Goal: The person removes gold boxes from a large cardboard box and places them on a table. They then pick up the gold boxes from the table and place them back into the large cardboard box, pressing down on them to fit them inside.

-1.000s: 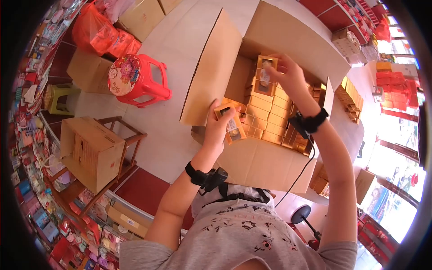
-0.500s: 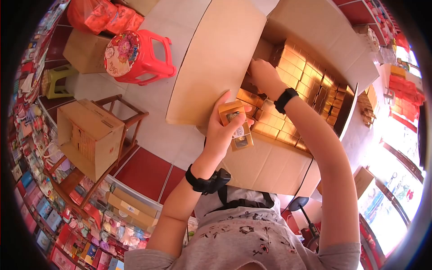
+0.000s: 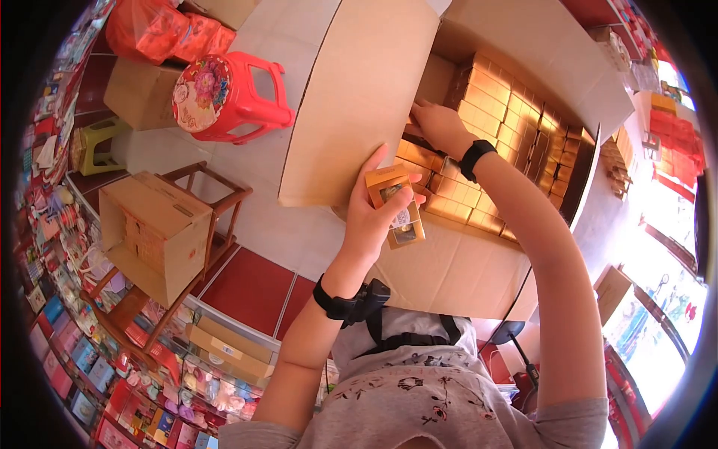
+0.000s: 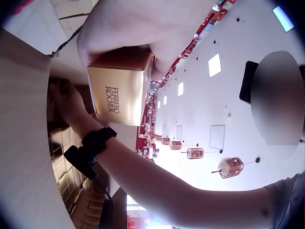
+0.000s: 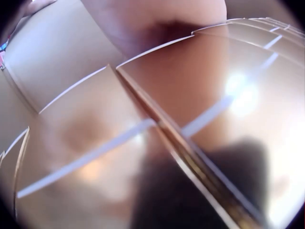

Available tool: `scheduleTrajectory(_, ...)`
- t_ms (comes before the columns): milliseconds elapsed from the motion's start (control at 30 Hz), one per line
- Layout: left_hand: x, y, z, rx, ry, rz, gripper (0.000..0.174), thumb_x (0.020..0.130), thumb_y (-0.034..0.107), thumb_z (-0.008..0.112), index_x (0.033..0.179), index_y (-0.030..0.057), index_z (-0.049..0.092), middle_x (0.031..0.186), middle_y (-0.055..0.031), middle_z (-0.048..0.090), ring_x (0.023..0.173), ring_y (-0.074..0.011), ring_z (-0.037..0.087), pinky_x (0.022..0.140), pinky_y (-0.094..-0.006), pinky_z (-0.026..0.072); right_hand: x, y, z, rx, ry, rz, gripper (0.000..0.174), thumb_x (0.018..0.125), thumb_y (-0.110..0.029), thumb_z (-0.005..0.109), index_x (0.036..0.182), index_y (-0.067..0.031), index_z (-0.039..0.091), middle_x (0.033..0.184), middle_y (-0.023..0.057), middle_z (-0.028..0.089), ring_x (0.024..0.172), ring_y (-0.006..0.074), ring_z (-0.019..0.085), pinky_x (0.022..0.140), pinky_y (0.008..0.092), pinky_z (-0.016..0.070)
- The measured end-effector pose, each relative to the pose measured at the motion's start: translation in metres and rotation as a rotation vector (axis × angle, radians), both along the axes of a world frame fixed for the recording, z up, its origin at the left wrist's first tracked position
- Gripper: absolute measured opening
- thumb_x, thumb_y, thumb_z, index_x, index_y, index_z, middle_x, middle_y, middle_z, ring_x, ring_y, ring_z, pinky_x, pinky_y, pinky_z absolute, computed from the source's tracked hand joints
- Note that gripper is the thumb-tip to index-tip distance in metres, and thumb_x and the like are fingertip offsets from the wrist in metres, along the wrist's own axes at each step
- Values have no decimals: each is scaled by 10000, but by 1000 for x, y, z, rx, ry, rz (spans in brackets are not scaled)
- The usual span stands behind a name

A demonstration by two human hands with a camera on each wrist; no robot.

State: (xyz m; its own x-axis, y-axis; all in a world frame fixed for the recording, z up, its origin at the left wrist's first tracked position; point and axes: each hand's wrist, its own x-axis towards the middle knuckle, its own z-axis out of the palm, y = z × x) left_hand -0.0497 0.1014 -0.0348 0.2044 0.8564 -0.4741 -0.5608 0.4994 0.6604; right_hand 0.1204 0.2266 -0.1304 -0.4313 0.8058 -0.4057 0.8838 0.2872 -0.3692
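My left hand (image 3: 365,224) holds a small gold chocolate box with a clear window (image 3: 387,179), thumb across its front. In the left wrist view, "Ferrero Rocher" is printed on the end of that chocolate box (image 4: 114,95). A large open cardboard carton (image 3: 359,97) stands in front of me, with rows of gold boxes (image 3: 482,112) packed inside. My right hand (image 3: 443,129) reaches down into the carton beside its left flap. Its fingertips are hidden, so I cannot tell whether they hold a box. Gold boxes (image 5: 190,81) fill the right wrist view, close under the hand.
To the left stand a red plastic stool (image 3: 254,97) and a smaller carton (image 3: 161,232) on a wooden chair (image 3: 224,198). Crowded shelves of goods (image 3: 90,359) line the lower left. More gold boxes (image 3: 619,161) are stacked right of the large carton.
My right hand has moved left and down into the carton; the chocolate box it held a second ago no longer shows. My left hand still holds its box, now tilted differently.
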Motion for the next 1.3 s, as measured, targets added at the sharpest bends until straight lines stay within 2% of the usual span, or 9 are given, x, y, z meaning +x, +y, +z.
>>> scheduleTrajectory(133, 2, 0, -1, 6, 18, 6, 636, 847, 133, 613, 1377, 53, 271, 1054, -149, 589, 808, -219, 633, 741, -353, 527, 2, 2, -9, -71, 135, -45, 444, 816, -318, 615, 1155, -68, 473, 1022, 162, 592, 958, 339, 572, 794, 427, 467)
scheduleTrajectory(300, 2, 1, 1, -2, 48, -2, 604, 852, 155, 609, 1369, 75, 306, 1054, -147, 589, 804, -213, 636, 735, -351, 532, 0, 0, -10, -155, 119, -91, 456, 815, -303, 617, 1169, -60, 464, 1070, 184, 584, 988, 352, 560, 833, 433, 451)
scheduleTrajectory(367, 0, 2, 1, -21, -5, -7, 631, 849, 88, 605, 1375, 52, 258, 1090, -162, 575, 823, -198, 639, 764, -315, 523, 1, 0, -8, -163, 114, -101, 465, 810, -298, 624, 1169, -51, 461, 1075, 186, 582, 991, 353, 557, 841, 432, 447)
scheduleTrajectory(567, 3, 2, 3, -30, -1, 9, 624, 850, 78, 597, 1374, 47, 260, 1068, -148, 583, 825, -205, 640, 749, -314, 526, 0, 2, -27, -228, 87, -122, 573, 772, -305, 668, 1209, -27, 425, 926, 198, 626, 904, 370, 589, 785, 425, 475)
scheduleTrajectory(633, 4, 2, 4, -32, 5, 11, 624, 849, 76, 597, 1373, 45, 261, 1064, -145, 584, 826, -206, 640, 744, -314, 527, 1, -1, -31, -60, 125, -140, 437, 766, -228, 666, 1119, -45, 485, 783, 149, 625, 775, 343, 599, 691, 415, 466)
scheduleTrajectory(733, 4, 3, 5, -35, 17, 11, 622, 847, 77, 598, 1370, 42, 264, 1060, -143, 585, 827, -208, 641, 738, -313, 529, 4, 4, -35, -181, 104, -21, 360, 738, -212, 682, 1034, -53, 553, 771, 126, 631, 761, 324, 606, 676, 402, 470)
scheduleTrajectory(833, 4, 3, 4, -24, 52, 7, 602, 853, 119, 599, 1365, 58, 289, 1067, -148, 582, 824, -217, 641, 739, -333, 531, 2, 3, -38, -199, 68, -33, 302, 717, -214, 694, 962, -67, 598, 773, 105, 639, 768, 307, 610, 670, 402, 471)
scheduleTrajectory(1167, 11, 4, -2, -11, 81, -17, 606, 855, 129, 599, 1372, 68, 288, 1088, -155, 570, 853, -237, 633, 747, -357, 532, -3, -3, -29, -201, -30, -127, 291, 706, -261, 706, 940, -99, 642, 811, 99, 655, 801, 302, 626, 690, 391, 496)
scheduleTrajectory(1300, 10, 5, -4, -20, 81, -17, 620, 850, 135, 609, 1373, 64, 284, 1091, -153, 568, 858, -239, 632, 752, -357, 533, -7, -4, -9, -138, -240, -56, 220, 679, -264, 730, 836, -123, 666, 794, 84, 661, 772, 263, 641, 658, 360, 500)
